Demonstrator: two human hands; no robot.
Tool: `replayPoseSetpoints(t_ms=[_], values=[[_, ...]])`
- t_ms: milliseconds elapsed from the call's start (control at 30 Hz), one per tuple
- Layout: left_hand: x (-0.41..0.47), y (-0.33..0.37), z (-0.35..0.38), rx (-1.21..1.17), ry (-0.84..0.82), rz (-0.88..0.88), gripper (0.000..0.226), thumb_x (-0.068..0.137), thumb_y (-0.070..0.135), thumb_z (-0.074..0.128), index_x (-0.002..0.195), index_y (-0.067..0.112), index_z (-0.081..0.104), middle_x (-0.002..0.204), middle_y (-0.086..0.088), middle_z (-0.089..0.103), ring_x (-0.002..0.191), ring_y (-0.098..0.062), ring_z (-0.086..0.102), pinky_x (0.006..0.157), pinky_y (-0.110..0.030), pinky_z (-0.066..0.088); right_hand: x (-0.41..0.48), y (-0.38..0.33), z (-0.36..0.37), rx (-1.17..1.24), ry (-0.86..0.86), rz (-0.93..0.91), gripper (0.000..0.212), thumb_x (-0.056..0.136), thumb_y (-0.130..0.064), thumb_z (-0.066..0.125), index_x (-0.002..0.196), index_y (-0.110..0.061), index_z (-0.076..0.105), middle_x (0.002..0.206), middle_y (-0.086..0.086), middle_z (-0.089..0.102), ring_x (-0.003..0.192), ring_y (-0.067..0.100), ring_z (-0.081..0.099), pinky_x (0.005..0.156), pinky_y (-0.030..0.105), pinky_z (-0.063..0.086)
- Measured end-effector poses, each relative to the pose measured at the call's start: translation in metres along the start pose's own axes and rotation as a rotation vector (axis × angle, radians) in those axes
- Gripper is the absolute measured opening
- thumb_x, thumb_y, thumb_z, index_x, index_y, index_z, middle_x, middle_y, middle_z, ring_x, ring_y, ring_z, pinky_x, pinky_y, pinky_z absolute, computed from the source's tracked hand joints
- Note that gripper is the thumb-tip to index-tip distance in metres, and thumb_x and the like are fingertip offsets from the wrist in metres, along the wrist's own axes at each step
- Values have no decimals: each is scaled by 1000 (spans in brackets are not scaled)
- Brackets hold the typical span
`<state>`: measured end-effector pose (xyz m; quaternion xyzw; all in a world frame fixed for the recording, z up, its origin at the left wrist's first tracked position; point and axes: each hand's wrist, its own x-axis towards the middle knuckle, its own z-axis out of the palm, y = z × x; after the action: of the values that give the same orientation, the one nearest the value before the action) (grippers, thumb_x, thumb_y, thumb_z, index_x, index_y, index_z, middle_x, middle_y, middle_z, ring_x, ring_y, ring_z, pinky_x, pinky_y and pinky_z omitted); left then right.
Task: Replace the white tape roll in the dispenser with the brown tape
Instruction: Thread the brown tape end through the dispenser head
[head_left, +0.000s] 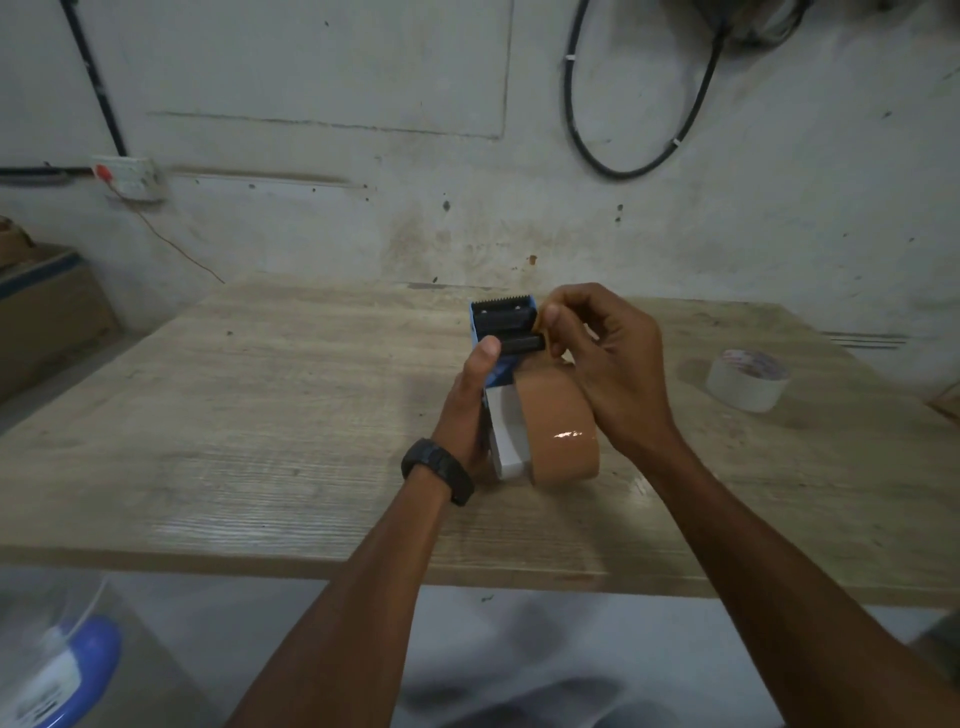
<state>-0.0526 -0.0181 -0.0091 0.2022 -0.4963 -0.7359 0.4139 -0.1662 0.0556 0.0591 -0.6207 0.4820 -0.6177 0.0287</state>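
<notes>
Seen from a head camera looking down at a pale wood-grain table (260, 415) set against a stained white wall. Over the middle of the table two bare hands hold a tape dispenser (506, 325) with a blue and white body and a black toothed blade at its far end. A brown tape roll (558, 431) sits mounted in the dispenser, nearest the viewer. The left hand (480, 384), a black wristwatch (439, 470) on its wrist, grips the dispenser's left side, thumb pressed on the black roller. The right hand (608, 364) curls over the roll, thumb and forefinger pinched together on a bit of brown tape beside the blade. Whether the roll touches the table cannot be told. A white tape roll (748, 379) lies flat on the table well to the right, apart from both hands. A cardboard box (47, 312) stands at the far left, and a black cable (649, 104) loops on the wall
</notes>
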Motion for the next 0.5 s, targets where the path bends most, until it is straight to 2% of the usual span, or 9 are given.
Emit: replayPoseSetpoints(t_ms=[67,100,233,267,333,400,467,500], values=[[0,-1,0,-61,-80,-57,111,31,79,82,119,15,60,84,-7,71,68,-19,67,61,-30,54,-4,0,4,75,12,23,11,98,-10,54,93,-10,64,81,10,64,71,30,59,68,50,54],[1,-3,-1,-90,-117,-71,106,31,77,84,115,16,62,80,-6,71,65,-18,67,58,-28,55,-5,0,5,99,21,39,11,98,-11,53,93,-11,62,81,12,63,72,31,59,68,51,53],[3,-5,-5,-143,-140,-109,98,40,75,83,115,15,65,85,-10,70,71,-23,67,69,-36,54,-3,-1,7,63,2,59,10,98,-9,53,92,-10,61,79,3,63,70,26,60,68,49,54],[3,-4,-5,-120,-136,-113,94,48,77,79,116,14,63,83,-10,70,70,-23,66,69,-36,54,-1,-1,6,36,-16,59,10,97,-8,54,92,-11,61,78,-2,64,70,21,61,69,46,55],[0,-2,-4,-106,-110,-104,70,72,73,62,109,13,62,71,-6,69,59,-17,66,56,-27,55,4,-2,0,-46,-71,86,13,95,-6,56,89,-15,63,77,-10,65,71,9,62,69,36,55],[0,-2,-5,-94,-90,-103,54,83,64,49,102,15,63,64,-1,69,53,-13,65,50,-23,53,11,-3,-10,-85,-135,169,15,93,-5,58,87,-16,66,79,-9,69,76,4,64,71,28,52],[2,-2,-5,-54,-59,-73,50,84,61,55,105,16,64,67,0,72,56,-13,67,53,-24,53,18,-4,-23,20,-200,283,16,90,-2,57,90,-11,70,83,0,73,81,14,68,73,36,54],[3,-3,-4,-27,-33,-62,56,79,62,56,109,15,65,72,-1,74,60,-14,69,56,-27,54,21,-4,-30,86,-230,314,17,88,-1,55,93,-7,70,86,6,74,83,21,70,75,41,54]])
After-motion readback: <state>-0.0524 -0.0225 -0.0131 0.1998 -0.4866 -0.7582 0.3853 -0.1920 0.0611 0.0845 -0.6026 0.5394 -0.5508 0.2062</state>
